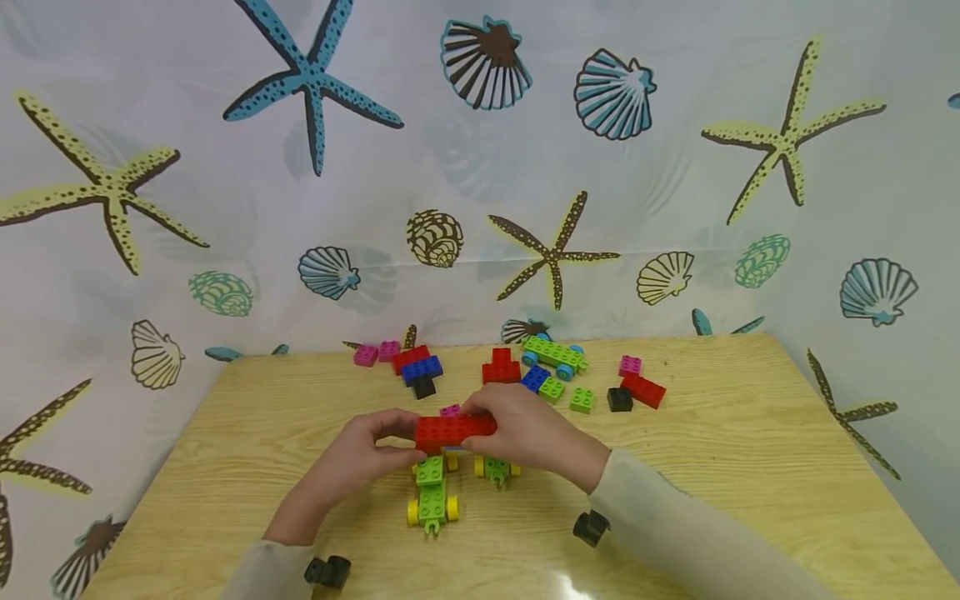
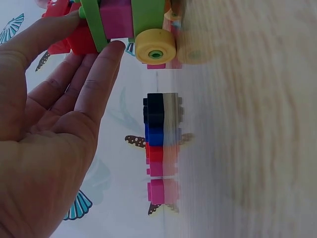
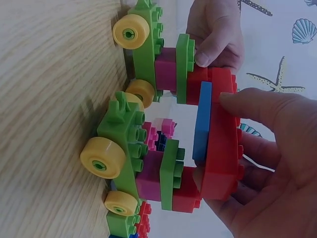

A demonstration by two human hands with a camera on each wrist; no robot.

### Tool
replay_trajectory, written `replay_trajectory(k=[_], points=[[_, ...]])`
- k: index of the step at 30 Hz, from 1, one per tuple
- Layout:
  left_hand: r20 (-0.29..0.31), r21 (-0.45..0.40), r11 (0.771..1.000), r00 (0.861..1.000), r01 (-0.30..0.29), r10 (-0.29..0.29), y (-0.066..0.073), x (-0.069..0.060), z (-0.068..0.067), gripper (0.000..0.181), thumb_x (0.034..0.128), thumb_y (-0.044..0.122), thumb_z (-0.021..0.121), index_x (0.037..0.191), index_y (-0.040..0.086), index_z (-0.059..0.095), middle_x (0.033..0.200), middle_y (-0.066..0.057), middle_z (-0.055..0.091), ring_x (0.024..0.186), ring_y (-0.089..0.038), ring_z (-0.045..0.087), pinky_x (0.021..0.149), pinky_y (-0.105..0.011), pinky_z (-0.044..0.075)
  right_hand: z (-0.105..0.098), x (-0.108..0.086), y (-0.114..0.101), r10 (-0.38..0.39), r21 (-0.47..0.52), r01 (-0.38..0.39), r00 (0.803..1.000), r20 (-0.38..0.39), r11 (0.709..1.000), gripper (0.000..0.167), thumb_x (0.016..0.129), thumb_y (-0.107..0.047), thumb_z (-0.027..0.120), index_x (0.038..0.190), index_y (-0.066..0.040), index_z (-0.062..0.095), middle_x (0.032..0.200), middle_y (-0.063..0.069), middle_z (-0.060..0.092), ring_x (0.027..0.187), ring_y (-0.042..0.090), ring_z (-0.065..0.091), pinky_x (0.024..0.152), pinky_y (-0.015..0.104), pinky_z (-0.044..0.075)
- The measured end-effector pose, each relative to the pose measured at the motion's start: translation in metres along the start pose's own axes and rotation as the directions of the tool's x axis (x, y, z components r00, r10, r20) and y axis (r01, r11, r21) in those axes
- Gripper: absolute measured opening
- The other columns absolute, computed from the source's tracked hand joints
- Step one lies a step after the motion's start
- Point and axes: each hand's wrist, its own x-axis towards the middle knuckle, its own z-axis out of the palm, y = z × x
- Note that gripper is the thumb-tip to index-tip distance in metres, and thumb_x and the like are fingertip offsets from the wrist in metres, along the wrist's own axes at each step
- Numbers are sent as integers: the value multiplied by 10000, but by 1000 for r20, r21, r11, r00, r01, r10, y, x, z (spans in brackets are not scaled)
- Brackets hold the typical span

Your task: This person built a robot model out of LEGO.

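Observation:
A long red brick [image 1: 448, 432] [image 3: 222, 144], with a blue plate [image 3: 202, 121] along its underside, lies across the tops of two brick stacks. My right hand [image 1: 517, 429] [image 3: 272, 148] pinches it between thumb and fingers. At the other end, my left hand [image 1: 360, 458] [image 2: 54, 119] [image 3: 215, 34] grips red bricks at the top of the left stack. Each stack has a red brick, a green plate [image 3: 170, 173] and a magenta brick [image 3: 150, 173] on a green base [image 1: 432, 504] with yellow wheels [image 3: 103, 157]. Whether the long brick is attached cannot be told.
Along the back of the wooden table [image 1: 675, 500] lie a green base with blue wheels [image 1: 553, 354], stepped red bricks [image 1: 501, 367], blue bricks [image 1: 422, 369], black bricks [image 1: 619, 399] and pink bricks [image 1: 366, 356]. A patterned cloth [image 1: 480, 167] hangs behind.

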Motion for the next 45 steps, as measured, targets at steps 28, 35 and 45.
replay_trajectory(k=[28, 35, 45], points=[[-31, -82, 995, 998, -55, 53, 5, -6, -4, 407, 1025, 272, 843, 1389, 118, 751, 1433, -127, 745, 1367, -369, 681, 1027, -316, 667, -2, 6, -2, -11, -37, 12, 999, 34, 999, 351, 1025, -285, 827, 1348, -148, 807, 1265, 24, 800, 1035, 158, 689, 941, 353, 593], [-28, -58, 994, 995, -92, 91, 2, -4, -7, 327, 1025, 273, 842, 1322, 145, 791, 1389, -106, 762, 1352, -370, 685, 1015, -305, 667, -3, 6, -3, -11, -26, 11, 999, 32, 1000, 356, 1024, -284, 828, 1351, -142, 807, 1243, 26, 799, 997, 142, 666, 896, 319, 574], [-39, -53, 994, 994, -99, 97, 0, -5, -5, 315, 1017, 255, 851, 1310, 154, 802, 1385, -108, 753, 1344, -366, 677, 1016, -299, 665, -2, 6, -3, 1, -38, 0, 999, 44, 999, 360, 1012, -281, 843, 1346, -150, 811, 1253, 24, 796, 1004, 150, 673, 906, 314, 584]])
